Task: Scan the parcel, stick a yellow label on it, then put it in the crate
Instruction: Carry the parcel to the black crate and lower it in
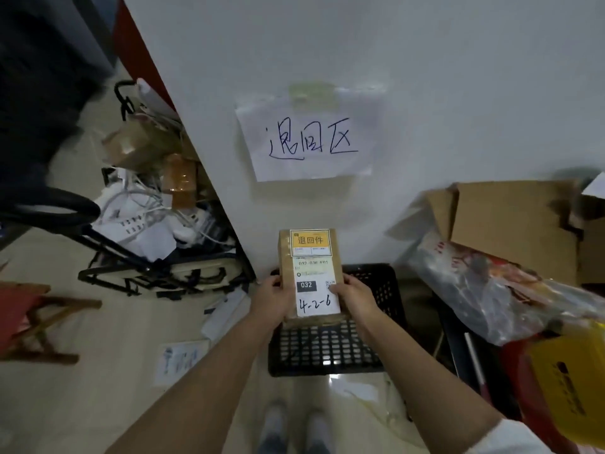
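Reading from the left, I see my left hand (273,298) clamped on the left edge of the small brown cardboard parcel (312,276), fingers curled close together round its side and the thumb lying on the front face. The parcel is held upright in the air, between both hands, over the black perforated plastic crate (327,348) that sits on the floor against the white wall (425,77). The crate looks empty below it.

On the parcel's upper part, a yellow return label with a black border (310,242) is already stuck flat, above the white shipping label with handwritten numbers (316,290). So I judge the labelling step done. Whether the scan is done I cannot tell; no scanner is in view, though the order of the task suggests it comes before the label.

On the right, my right hand (355,298) grips the opposite edge, thumb pressed on the white label near its printed code, the other fingers wrapped behind and out of sight.

What remains, as I judge it, is the last step: lowering the parcel into the crate and letting go.
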A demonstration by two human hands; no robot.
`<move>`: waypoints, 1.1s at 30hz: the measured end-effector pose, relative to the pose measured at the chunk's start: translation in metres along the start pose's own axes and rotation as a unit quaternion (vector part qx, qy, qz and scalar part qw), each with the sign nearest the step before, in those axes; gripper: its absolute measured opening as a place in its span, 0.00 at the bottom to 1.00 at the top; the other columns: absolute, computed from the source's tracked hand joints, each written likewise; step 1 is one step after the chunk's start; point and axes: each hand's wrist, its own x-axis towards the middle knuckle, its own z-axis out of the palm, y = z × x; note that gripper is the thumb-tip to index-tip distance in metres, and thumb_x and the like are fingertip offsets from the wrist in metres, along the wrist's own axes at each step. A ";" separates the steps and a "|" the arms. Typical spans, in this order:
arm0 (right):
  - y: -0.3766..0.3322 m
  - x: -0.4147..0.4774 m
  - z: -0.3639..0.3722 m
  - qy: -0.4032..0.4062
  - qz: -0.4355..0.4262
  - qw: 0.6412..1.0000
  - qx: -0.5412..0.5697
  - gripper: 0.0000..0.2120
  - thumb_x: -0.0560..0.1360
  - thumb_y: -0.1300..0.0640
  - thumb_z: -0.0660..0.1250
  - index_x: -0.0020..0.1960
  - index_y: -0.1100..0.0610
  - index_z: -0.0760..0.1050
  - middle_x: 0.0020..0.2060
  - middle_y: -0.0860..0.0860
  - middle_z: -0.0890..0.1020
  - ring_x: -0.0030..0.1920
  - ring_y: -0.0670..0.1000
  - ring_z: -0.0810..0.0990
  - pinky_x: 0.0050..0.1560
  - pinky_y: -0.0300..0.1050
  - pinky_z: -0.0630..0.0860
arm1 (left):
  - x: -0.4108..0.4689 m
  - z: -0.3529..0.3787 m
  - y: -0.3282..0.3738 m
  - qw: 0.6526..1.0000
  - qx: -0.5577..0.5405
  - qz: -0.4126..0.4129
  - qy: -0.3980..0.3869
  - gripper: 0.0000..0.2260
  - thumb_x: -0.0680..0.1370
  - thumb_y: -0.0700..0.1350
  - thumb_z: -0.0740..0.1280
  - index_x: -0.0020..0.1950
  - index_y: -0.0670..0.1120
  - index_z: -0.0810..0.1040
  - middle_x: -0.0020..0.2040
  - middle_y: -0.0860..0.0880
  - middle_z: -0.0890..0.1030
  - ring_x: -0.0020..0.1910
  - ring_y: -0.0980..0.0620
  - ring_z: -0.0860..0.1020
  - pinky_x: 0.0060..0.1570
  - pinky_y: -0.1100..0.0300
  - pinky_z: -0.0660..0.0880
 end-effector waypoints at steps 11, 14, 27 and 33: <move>0.136 0.142 -0.012 0.074 0.048 0.995 -0.042 0.15 0.77 0.66 0.64 0.61 0.53 0.71 0.54 0.55 0.82 0.49 0.55 0.83 0.42 0.45 0.81 | 0.134 0.045 -0.125 0.996 0.052 -0.052 -0.055 0.16 0.78 0.37 0.63 0.65 0.45 0.73 0.60 0.46 0.80 0.55 0.48 0.80 0.46 0.59 0.79; 0.171 0.178 -0.015 0.088 0.060 0.992 -0.066 0.09 0.77 0.65 0.64 0.53 0.53 0.72 0.49 0.52 0.82 0.49 0.54 0.82 0.52 0.53 0.81 | 0.170 0.057 -0.171 0.995 0.054 -0.061 -0.065 0.20 0.73 0.44 0.66 0.65 0.49 0.74 0.62 0.47 0.79 0.57 0.48 0.80 0.59 0.48 0.78; 0.292 0.304 -0.021 0.095 0.103 0.986 -0.090 0.16 0.75 0.71 0.62 0.44 0.48 0.70 0.42 0.47 0.80 0.49 0.55 0.80 0.56 0.56 0.80 | 0.286 0.094 -0.283 0.990 0.047 -0.100 -0.082 0.21 0.76 0.32 0.62 0.68 0.45 0.70 0.58 0.48 0.79 0.57 0.48 0.78 0.60 0.54 0.76; 0.321 0.338 -0.021 0.052 0.106 0.989 -0.084 0.25 0.74 0.70 0.66 0.67 0.52 0.69 0.57 0.53 0.79 0.54 0.52 0.79 0.51 0.43 0.78 | 0.318 0.098 -0.314 0.990 0.022 -0.109 -0.083 0.23 0.77 0.33 0.62 0.71 0.47 0.68 0.65 0.47 0.77 0.58 0.49 0.77 0.60 0.56 0.74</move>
